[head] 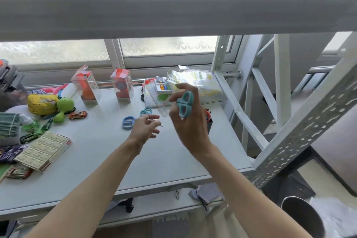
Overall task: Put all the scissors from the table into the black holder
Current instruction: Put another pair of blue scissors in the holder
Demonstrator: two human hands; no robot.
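Head view: the right hand (185, 121) pinches teal scissors (184, 105) by their rounded plastic loops, raised above the black holder (209, 124) near the table's (96, 150) right edge. The left hand (145, 128), fingers loosely curled, hovers beside blue scissors (127, 122) and smaller teal scissors (146, 111) lying on the table. No writing is legible.

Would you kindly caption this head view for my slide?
Right hand lifts teal scissors near the black holder; two more scissors lie on the table.
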